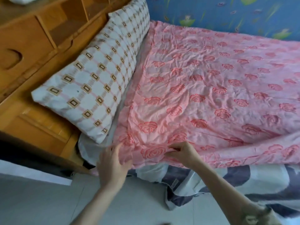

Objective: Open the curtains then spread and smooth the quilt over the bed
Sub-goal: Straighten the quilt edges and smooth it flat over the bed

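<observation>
Both hands on the near edge of the pink rose quilt. Right hand has fingers curled, pinching a fold at the edge. Left hand is blurred, fingers loosely spread against the quilt corner; can't tell if it's gripping. Quilt lies spread over the bed, wrinkled, reaching the blue wall. Checked pillow leans on the wooden headboard, just beside the quilt. Grey-white sheet hangs below toward the floor.

Your bed carries the pink rose quilt, with the checked pillow lying beside it against the wooden headboard.
</observation>
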